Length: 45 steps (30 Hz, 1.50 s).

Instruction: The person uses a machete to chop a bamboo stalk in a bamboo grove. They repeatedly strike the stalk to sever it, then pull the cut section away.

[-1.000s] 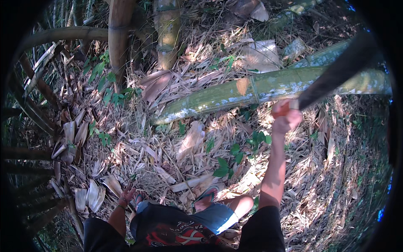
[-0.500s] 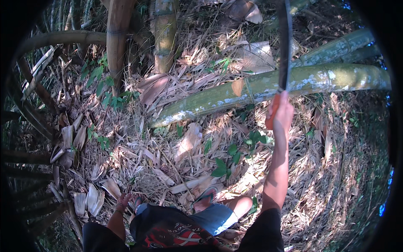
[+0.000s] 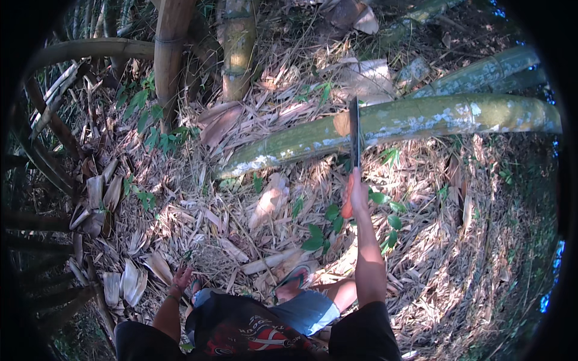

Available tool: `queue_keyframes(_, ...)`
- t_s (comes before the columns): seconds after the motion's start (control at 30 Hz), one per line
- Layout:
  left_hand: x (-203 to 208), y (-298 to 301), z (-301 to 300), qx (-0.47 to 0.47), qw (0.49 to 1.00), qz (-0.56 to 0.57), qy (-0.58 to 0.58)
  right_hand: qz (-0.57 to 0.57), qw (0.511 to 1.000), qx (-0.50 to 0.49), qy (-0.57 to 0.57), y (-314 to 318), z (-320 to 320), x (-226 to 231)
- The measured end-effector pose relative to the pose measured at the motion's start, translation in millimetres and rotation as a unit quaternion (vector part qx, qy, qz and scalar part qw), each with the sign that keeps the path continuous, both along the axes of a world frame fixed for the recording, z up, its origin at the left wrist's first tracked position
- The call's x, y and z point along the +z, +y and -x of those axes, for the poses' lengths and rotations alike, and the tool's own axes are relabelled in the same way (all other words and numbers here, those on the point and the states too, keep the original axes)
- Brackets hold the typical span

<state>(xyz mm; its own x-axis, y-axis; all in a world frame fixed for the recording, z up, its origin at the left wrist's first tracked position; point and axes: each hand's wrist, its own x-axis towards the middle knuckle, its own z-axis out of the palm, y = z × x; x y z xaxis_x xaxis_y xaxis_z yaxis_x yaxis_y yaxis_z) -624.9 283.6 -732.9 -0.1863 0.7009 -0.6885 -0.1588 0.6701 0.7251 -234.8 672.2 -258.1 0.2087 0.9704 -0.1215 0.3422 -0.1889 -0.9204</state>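
My right hand (image 3: pixel 358 191) is closed around the orange handle of a machete (image 3: pixel 354 135). The dark blade points away from me, across a thick green bamboo pole (image 3: pixel 415 117) with white patches. Beside the blade, a tan piece of husk (image 3: pixel 341 124) sits on the pole. I cannot tell whether the edge touches the bamboo. Down by my left leg, my left hand (image 3: pixel 181 279) hangs with its fingers apart and nothing in it.
Standing bamboo stems (image 3: pixel 239 57) rise at the far left, with a bent stem (image 3: pixel 90 53) beside them. Another whitish pole (image 3: pixel 481 71) lies behind the green one. Dry leaves cover the ground, with small green plants (image 3: pixel 316 239) among them. My sandalled foot (image 3: pixel 294 280) is near.
My right hand and the machete have come down and to the left. The blade, earlier reaching far past the pole, now overlaps it next to the husk. My left hand stays low.
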Motion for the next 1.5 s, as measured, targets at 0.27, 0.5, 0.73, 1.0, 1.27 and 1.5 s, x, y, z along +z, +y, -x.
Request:
queue_keyframes(0.27,-3,-1,25,0.006,0.997,0.042,0.066,-0.455,0.879,0.14,-0.011,-71,112,248)
queue_keyframes(0.5,-35,-14,27,-0.03,0.986,0.07,0.15,-0.508,0.848,0.15,0.016,4,95,156)
queue_keyframes(0.73,-21,-9,1,0.004,0.997,-0.02,0.068,0.046,0.998,0.016,-0.047,40,29,11)
queue_keyframes(1.0,-20,12,-25,0.016,0.999,0.034,0.007,-0.088,0.952,0.08,-0.283,26,1,18)
queue_keyframes(1.27,-31,1,11,-0.032,0.989,0.002,0.147,-0.53,0.829,0.173,-0.046,-41,124,231)
queue_keyframes(1.5,-60,8,8,0.009,0.998,0.007,0.065,-0.23,0.934,0.048,-0.269,34,13,12)
